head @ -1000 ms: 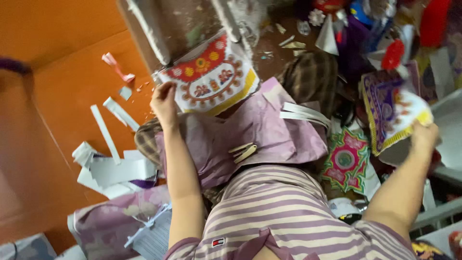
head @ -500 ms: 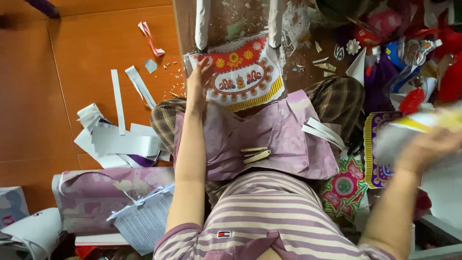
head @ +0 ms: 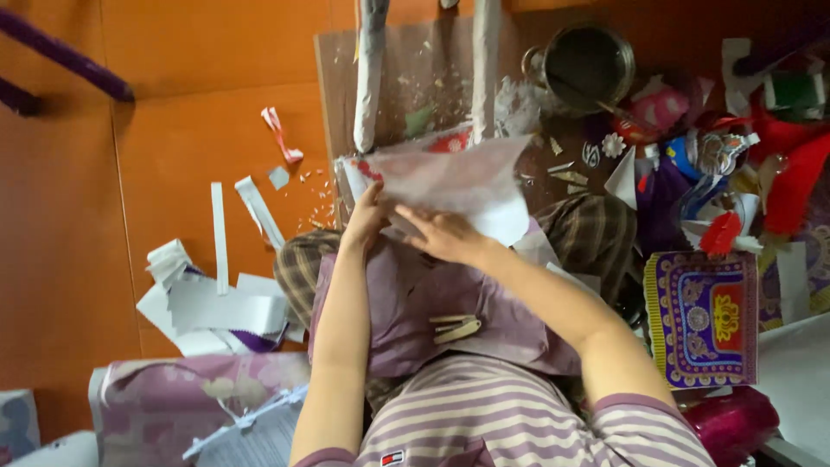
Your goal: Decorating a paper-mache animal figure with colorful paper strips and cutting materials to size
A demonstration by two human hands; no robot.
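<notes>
Orange floor; both hands (head: pixel 367 216) (head: pixel 445 235) on seemingly whitish packet (head: pixel 458 182).

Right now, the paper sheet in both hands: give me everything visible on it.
The paper sheet is thin, pale and whitish, showing what looks like its plain back, with red and yellow print peeking out along the top and left edges. It is held roughly flat over the lap, above the purple cloth. The left hand grips its left edge; the right hand lies on its lower middle. Its far edge reaches the wooden board, near two rolled paper sticks. It is motion-blurred, so finer print cannot be made out.
</notes>
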